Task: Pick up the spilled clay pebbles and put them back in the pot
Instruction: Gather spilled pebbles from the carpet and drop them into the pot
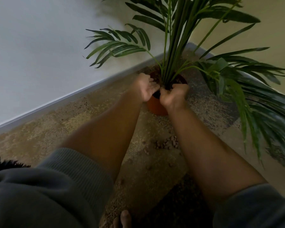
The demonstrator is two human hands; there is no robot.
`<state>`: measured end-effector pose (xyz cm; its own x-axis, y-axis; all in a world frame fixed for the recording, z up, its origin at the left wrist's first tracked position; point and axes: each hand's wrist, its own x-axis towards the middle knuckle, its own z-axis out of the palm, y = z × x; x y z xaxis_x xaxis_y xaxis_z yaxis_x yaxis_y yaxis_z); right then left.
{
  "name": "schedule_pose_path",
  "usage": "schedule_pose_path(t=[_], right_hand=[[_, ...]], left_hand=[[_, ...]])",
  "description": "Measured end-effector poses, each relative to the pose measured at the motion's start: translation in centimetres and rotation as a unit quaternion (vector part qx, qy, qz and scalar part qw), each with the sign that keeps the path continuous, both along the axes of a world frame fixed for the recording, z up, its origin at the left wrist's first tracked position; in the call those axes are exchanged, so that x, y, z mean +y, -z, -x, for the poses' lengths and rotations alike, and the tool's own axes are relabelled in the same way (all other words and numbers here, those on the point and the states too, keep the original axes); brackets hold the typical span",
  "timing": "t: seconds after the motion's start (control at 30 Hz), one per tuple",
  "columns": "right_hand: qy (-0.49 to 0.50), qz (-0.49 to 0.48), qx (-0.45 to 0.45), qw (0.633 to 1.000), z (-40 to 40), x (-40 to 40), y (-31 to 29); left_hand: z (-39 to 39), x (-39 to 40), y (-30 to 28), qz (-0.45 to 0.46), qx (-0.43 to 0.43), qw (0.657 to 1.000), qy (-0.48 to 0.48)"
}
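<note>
An orange pot [155, 107] stands on the speckled floor in a corner, with a tall palm plant [173, 46] growing from it. Both hands hover over the pot's rim, side by side. My left hand [146, 87] is tilted palm-up with fingers spread over the soil. My right hand [174, 94] is curled, fingers bent toward the stems; whether pebbles lie in it is hidden. A small heap of brown clay pebbles [167, 143] lies on the floor between my forearms, with a few loose ones [146, 151] nearby.
White walls and a pale skirting board [72, 97] close off the corner behind the pot. Long fronds [247, 89] hang low on the right. My bare toes [123, 218] show at the bottom edge. Grey sleeves cover the near arms.
</note>
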<state>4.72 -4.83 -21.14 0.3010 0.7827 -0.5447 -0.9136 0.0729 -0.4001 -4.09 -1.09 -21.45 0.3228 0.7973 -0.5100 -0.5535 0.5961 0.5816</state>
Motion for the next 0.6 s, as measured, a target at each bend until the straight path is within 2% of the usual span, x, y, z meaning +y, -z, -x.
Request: schedule_pose_path(t=[0.17, 0.27, 0.37, 0.47, 0.53, 0.6], right_hand=[[-0.041, 0.028, -0.030, 0.998, 1.8, -0.7, 1.2], [-0.108, 0.056, -0.081, 0.989, 3.5, -1.2, 2.6], [-0.211, 0.104, -0.148, 0.960, 4.9, -2.0, 4.4], [-0.310, 0.135, -0.237, 0.911, 6.0, -2.9, 6.5], [-0.354, 0.143, -0.317, 0.868, 6.7, -3.2, 8.3], [-0.403, 0.160, -0.444, 0.784, 7.4, -3.3, 10.4]], left_hand=[[1.7, -0.8, 2.7, -0.008, 0.091, 0.994, -0.062], [3.7, -1.3, 5.1, -0.014, 0.181, 0.982, -0.049], [6.0, -1.6, 7.4, -0.017, 0.298, 0.954, -0.009], [8.1, -2.4, 9.4, -0.039, 0.421, 0.904, 0.064], [9.3, -3.4, 10.8, -0.060, 0.513, 0.847, 0.128], [10.2, -4.7, 12.2, -0.083, 0.591, 0.776, 0.204]])
